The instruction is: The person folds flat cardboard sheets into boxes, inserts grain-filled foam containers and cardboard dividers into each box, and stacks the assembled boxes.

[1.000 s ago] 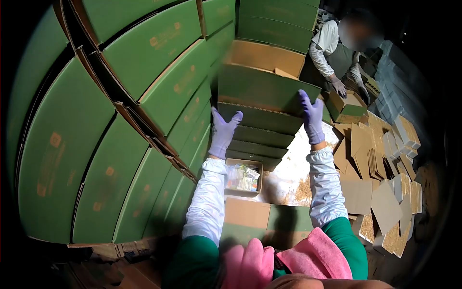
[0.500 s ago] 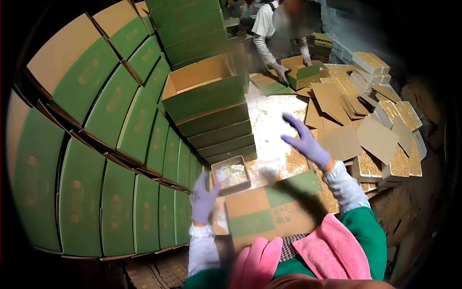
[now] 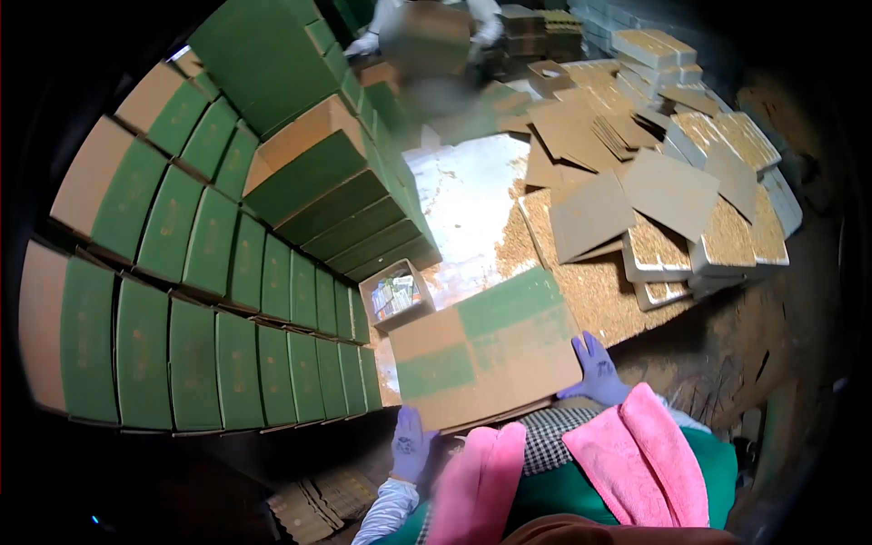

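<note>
In front of my body lies a flattened cardboard carton (image 3: 513,350), brown with green printed patches; more cardboard edges show under its near side. My left hand (image 3: 411,445), in a purple glove, is at the carton's near left corner with its fingers stretched out. At the right edge is my right hand (image 3: 601,371), also purple-gloved, thumb and fingers spread against the side. Both hands look open and appear to touch the cardboard. Just beyond the carton's far left corner stands a small open box (image 3: 397,313) of printed paper packets.
Green-and-brown cartons (image 3: 213,363) are stacked along the left, with an open-topped carton (image 3: 313,168) on a nearer stack. Loose cardboard sheets (image 3: 672,195) lie over white blocks (image 3: 658,259) with grainy tan tops at right. Across the table, a person (image 3: 477,23) handles a blurred carton.
Both my hands have come down from the air to the flattened carton's near corner and right edge. My view has shifted. The person opposite has raised a carton.
</note>
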`<action>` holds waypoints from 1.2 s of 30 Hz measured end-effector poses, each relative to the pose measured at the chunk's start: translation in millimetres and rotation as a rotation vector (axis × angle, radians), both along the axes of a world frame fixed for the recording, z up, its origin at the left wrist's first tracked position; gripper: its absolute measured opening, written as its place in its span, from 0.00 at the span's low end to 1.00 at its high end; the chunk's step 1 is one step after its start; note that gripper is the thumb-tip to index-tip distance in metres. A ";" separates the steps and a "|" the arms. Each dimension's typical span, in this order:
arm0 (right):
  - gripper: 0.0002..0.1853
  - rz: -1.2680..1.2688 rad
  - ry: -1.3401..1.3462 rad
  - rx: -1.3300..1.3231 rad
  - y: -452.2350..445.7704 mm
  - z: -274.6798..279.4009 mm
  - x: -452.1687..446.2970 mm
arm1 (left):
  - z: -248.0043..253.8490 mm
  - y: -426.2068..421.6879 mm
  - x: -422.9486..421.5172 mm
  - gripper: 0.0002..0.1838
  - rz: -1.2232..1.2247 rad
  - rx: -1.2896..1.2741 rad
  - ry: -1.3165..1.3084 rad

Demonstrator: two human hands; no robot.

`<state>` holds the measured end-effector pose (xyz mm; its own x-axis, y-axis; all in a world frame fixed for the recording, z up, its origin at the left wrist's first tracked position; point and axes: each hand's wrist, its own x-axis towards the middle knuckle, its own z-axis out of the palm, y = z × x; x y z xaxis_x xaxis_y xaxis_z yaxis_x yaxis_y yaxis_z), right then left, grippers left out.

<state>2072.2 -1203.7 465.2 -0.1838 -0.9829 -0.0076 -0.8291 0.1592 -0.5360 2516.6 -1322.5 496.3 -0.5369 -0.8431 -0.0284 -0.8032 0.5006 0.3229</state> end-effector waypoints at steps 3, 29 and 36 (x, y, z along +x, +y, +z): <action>0.61 -0.065 -0.156 -0.069 -18.6 94.1 -11.5 | 67.6 -14.7 -10.1 0.28 0.070 0.003 0.120; 0.37 -0.327 -0.387 -0.604 -147.3 122.0 28.2 | 147.6 -116.5 -171.0 0.47 -0.419 -0.669 0.069; 0.31 0.056 0.252 -0.587 -88.9 176.7 48.5 | 115.1 -182.1 -169.5 0.15 -0.862 -0.577 0.340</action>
